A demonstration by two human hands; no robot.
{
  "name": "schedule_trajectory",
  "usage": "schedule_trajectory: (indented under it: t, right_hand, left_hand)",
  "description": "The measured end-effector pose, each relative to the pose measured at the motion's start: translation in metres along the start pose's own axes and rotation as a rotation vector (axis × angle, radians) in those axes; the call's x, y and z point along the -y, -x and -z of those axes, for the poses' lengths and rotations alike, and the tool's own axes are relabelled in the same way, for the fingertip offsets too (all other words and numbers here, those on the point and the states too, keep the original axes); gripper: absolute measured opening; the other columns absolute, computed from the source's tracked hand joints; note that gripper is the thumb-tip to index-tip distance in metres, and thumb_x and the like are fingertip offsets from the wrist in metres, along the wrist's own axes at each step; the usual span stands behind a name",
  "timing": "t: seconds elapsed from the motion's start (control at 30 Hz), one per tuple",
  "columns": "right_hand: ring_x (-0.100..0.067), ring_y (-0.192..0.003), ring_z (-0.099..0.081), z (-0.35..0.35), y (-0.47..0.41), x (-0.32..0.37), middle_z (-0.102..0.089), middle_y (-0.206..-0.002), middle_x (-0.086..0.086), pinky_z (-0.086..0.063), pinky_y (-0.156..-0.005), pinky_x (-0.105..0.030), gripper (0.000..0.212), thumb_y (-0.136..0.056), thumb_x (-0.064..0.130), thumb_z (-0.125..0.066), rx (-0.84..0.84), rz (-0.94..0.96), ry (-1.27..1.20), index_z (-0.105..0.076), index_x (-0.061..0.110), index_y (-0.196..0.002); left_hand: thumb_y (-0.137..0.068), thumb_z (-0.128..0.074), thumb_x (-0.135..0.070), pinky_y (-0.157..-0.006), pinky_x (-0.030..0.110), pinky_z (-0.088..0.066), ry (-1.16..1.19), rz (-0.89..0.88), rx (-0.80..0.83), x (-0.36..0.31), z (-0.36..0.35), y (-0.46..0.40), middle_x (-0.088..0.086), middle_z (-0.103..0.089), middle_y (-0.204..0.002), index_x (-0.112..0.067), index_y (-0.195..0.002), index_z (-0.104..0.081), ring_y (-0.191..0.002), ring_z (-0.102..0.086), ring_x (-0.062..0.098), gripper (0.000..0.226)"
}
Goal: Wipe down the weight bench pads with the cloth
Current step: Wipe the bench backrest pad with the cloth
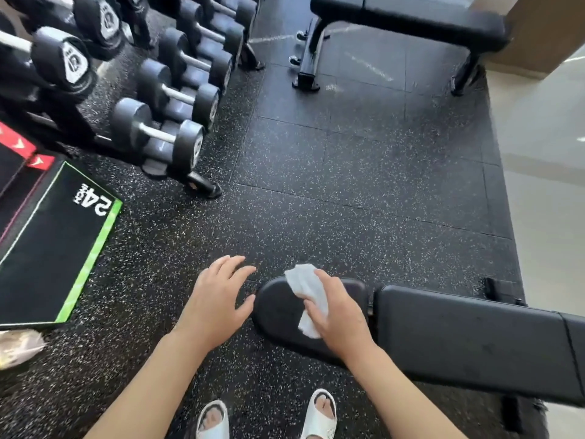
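Observation:
A black weight bench runs from the centre bottom to the right edge. Its small seat pad is nearest me and the long back pad lies to the right. My right hand presses a crumpled white cloth onto the seat pad, thumb curled at the cloth's lower edge. My left hand hovers with spread, relaxed fingers just left of the seat pad, holding nothing, its thumb close to the pad's rim.
A rack of black dumbbells fills the upper left. A black plyo box with a green edge sits at the left. A second black bench stands at the top. Speckled rubber floor lies between; my sandalled feet are below.

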State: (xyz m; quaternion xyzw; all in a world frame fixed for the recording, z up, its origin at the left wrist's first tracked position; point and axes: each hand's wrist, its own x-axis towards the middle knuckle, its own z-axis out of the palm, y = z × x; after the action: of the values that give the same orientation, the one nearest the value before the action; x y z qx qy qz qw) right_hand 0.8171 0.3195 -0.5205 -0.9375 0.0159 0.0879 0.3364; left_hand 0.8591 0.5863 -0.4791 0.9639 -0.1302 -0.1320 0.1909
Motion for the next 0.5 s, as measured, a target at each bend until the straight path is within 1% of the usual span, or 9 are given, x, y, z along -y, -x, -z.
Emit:
schedule_trajectory:
  t: [0.1, 0.17, 0.23, 0.3, 0.4, 0.43, 0.5]
  right_hand:
    - [-0.015, -0.109, -0.059, -0.043, -0.017, -0.018, -0.05, -0.126, 0.012, -0.051, -0.092, -0.034, 0.059, -0.099, 0.048, -0.057, 0.008, -0.035, 0.018, -0.026, 0.039, -0.15]
    - [-0.017, -0.104, -0.06, -0.071, -0.026, -0.024, -0.047, -0.123, 0.012, -0.054, -0.087, -0.038, 0.059, -0.1, 0.049, -0.055, 0.003, -0.039, 0.03, -0.027, 0.036, -0.15]
    - [-0.021, -0.103, -0.061, -0.095, -0.035, -0.027, -0.048, -0.124, 0.008, -0.057, -0.084, -0.041, 0.059, -0.1, 0.05, -0.053, -0.003, -0.023, 0.053, -0.03, 0.033, -0.152]
    - [-0.024, -0.103, -0.062, -0.12, -0.048, -0.031, -0.052, -0.125, 0.001, -0.057, -0.079, -0.041, 0.059, -0.1, 0.049, -0.051, -0.039, 0.019, 0.102, -0.034, 0.029, -0.152]
    - [-0.024, -0.083, -0.062, -0.152, -0.071, -0.034, -0.05, -0.112, -0.002, -0.054, -0.062, -0.037, 0.056, -0.102, 0.047, -0.05, -0.063, 0.067, 0.194, -0.035, 0.025, -0.151]
    - [-0.024, -0.08, -0.06, -0.162, -0.078, -0.037, -0.049, -0.109, -0.002, -0.052, -0.058, -0.036, 0.055, -0.103, 0.046, -0.05, -0.058, 0.071, 0.231, -0.035, 0.024, -0.151]
    - [-0.023, -0.079, -0.057, -0.183, -0.088, -0.043, -0.047, -0.107, -0.003, -0.047, -0.058, -0.033, 0.055, -0.104, 0.045, -0.051, -0.029, 0.056, 0.306, -0.037, 0.022, -0.153]
  left_hand:
    - [-0.099, -0.063, -0.042, -0.124, 0.048, -0.032, 0.0, -0.006, 0.027, 0.025, -0.039, -0.003, -0.003, -0.044, -0.16, -0.027, -0.151, -0.052, -0.153, -0.031, 0.023, 0.055]
    - [-0.099, -0.062, -0.041, -0.125, 0.047, -0.032, 0.007, -0.008, 0.055, 0.039, -0.063, -0.001, -0.003, -0.042, -0.161, -0.027, -0.152, -0.051, -0.154, -0.03, 0.022, 0.055]
    - [-0.099, -0.064, -0.039, -0.124, 0.048, -0.033, 0.016, -0.013, 0.072, 0.051, -0.08, 0.002, -0.002, -0.043, -0.161, -0.026, -0.15, -0.053, -0.153, -0.032, 0.023, 0.054]
    - [-0.099, -0.064, -0.037, -0.124, 0.049, -0.035, 0.023, -0.025, 0.085, 0.065, -0.099, 0.005, -0.002, -0.043, -0.16, -0.024, -0.149, -0.054, -0.152, -0.033, 0.023, 0.052]
    - [-0.099, -0.064, -0.036, -0.123, 0.048, -0.036, 0.02, -0.029, 0.091, 0.086, -0.119, 0.007, -0.001, -0.043, -0.16, -0.023, -0.147, -0.055, -0.151, -0.035, 0.023, 0.051]
    - [-0.099, -0.064, -0.035, -0.123, 0.048, -0.036, 0.025, -0.028, 0.089, 0.092, -0.126, 0.009, -0.001, -0.044, -0.159, -0.023, -0.147, -0.055, -0.151, -0.035, 0.023, 0.051]
    - [-0.099, -0.065, -0.034, -0.123, 0.048, -0.037, 0.032, -0.025, 0.09, 0.104, -0.137, 0.011, 0.0, -0.044, -0.159, -0.022, -0.147, -0.056, -0.15, -0.036, 0.022, 0.05]
